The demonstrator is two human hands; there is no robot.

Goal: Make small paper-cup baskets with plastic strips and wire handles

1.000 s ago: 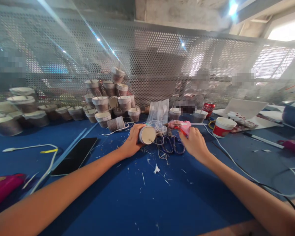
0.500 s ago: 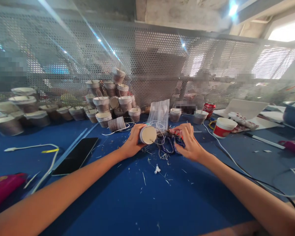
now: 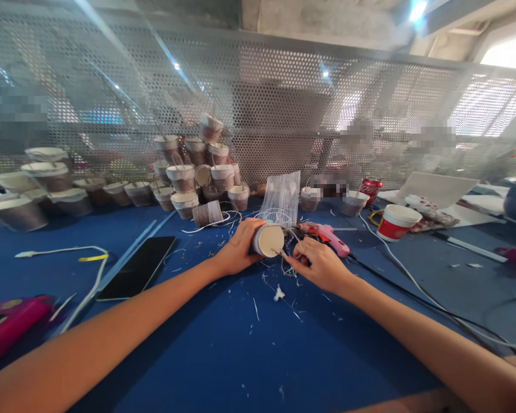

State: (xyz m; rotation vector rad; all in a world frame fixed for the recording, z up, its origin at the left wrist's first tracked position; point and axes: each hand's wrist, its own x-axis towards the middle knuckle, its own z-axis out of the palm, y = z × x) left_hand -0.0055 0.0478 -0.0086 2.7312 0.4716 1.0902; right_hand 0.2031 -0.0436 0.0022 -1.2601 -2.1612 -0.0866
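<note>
A small cup [image 3: 271, 241] is tipped so that its pale round face points toward me. Wrapped round its left side is my left hand [image 3: 242, 248]. My right hand [image 3: 316, 261] is at the cup's right, its fingers pinched on a thin white cord [image 3: 296, 230] that loops beside the cup; a fingertip reaches to the cup's face. A pink glue gun [image 3: 330, 238] lies just behind my right hand, its black cable running off to the right. Behind the cup stands a sheet of whitish strands [image 3: 282, 195].
Wrapped cups [image 3: 183, 178] are stacked at the back left. A black phone [image 3: 138, 268] and magenta tool [image 3: 15, 327] lie left. At the right are a red-and-white paper cup [image 3: 398, 222], a red can [image 3: 371, 189] and cables. Scraps [image 3: 279, 293] dot the blue table [image 3: 223, 355].
My right hand has left the glue gun and moved down and left to the cord at the cup. The glue gun now lies uncovered. The view has shifted slightly.
</note>
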